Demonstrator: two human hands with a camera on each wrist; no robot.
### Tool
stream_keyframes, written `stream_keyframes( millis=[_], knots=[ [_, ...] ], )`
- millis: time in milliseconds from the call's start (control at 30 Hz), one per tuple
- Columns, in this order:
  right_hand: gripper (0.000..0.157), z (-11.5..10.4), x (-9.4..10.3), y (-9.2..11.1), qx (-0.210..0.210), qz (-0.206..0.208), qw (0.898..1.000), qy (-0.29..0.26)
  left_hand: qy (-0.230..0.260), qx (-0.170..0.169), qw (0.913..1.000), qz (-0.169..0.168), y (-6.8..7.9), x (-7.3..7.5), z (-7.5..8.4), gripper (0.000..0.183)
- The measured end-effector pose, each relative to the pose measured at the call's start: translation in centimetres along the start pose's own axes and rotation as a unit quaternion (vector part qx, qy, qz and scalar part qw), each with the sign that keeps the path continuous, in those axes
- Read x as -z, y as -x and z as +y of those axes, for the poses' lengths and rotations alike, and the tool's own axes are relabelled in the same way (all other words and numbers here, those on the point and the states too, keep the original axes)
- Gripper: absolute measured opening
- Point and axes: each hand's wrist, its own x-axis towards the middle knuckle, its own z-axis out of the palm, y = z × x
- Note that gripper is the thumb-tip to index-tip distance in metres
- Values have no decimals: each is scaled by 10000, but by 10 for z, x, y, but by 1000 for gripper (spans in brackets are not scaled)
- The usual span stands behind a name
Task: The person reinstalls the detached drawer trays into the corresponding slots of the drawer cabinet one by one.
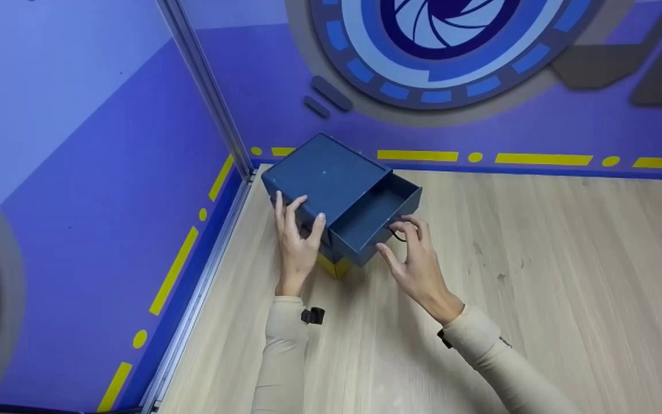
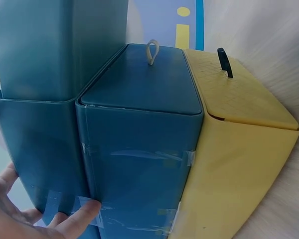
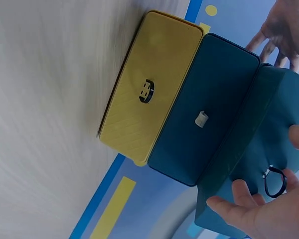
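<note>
A stack of drawer boxes holds a dark blue top unit (image 1: 325,175), a blue middle drawer (image 2: 142,82) and a yellow bottom drawer (image 2: 244,92). The blue top drawer (image 1: 365,221) is pulled partway out and its visible inside is bare. My left hand (image 1: 298,244) rests with spread fingers against the side of the top unit, thumb near its front corner. At the drawer's front, my right hand (image 1: 420,267) has a finger hooked at the black pull loop (image 3: 275,181). Its other fingertips lie close along the drawer front in the right wrist view.
The middle drawer has a whitish pull loop (image 2: 152,52), the yellow one a black loop (image 2: 224,62). Clear tape (image 2: 149,155) crosses the units' side. The stack stands on a wood-grain table (image 1: 538,287) near the corner of two blue printed walls (image 1: 107,201).
</note>
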Motion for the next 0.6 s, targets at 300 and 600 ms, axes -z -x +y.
stream_keyframes(
  millis=[300,600],
  knots=[
    [39,2,-17,-14,34,-206,9997,-115,-29,-33,10000,7,1,0,1,50],
    [46,0,-25,-20,70,-669,9977,-105,-20,-53,10000,-20,1,1,0,50]
  ],
)
